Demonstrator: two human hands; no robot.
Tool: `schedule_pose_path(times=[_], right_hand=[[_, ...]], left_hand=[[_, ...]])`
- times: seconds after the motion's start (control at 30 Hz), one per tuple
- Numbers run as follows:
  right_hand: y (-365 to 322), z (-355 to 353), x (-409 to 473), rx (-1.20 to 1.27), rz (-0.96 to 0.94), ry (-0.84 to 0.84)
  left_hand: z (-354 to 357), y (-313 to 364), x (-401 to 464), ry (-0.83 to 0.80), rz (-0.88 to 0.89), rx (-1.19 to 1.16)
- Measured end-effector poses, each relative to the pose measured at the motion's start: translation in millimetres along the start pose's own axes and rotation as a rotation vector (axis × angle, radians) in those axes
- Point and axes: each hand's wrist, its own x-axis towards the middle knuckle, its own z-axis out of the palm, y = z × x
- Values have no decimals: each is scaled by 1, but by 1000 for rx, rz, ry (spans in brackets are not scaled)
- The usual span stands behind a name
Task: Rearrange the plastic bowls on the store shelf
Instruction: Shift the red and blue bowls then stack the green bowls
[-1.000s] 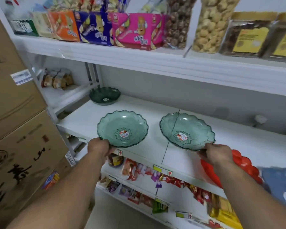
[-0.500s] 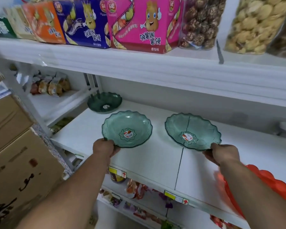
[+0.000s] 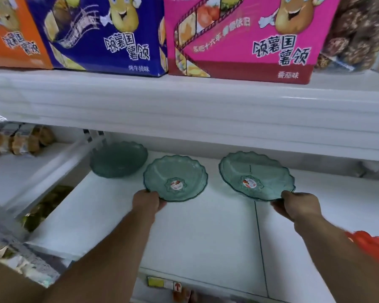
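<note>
head cam | looks forward-down — close to white shelf (image 3: 206, 226) | single view

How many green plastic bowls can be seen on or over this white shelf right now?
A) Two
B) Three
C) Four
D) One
B: the left hand grips one green bowl by its rim, the right hand grips a second green bowl, and a darker third bowl sits at the back left of the shelf.

White metal shelving (image 3: 184, 226), upper shelf (image 3: 184, 106) above; white back wall (image 3: 315, 149); soft even light.
</note>
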Motion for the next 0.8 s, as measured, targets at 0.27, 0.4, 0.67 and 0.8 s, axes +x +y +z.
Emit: schedule_pose_path(times=[0.27,0.4,0.67,0.8], right_hand=[[0,45,-5,111,-5,15],[1,71,-6,102,-21,1],[-18,152,-25,117,-36,-142],[-15,197,-22,39,-29,-237]], left_hand=[[18,8,54,-117,-62,-49],[21,9,67,-202,-67,-73],[1,10,67,-343,-98,-114],[-6,9,70,-423,-140,-172]])
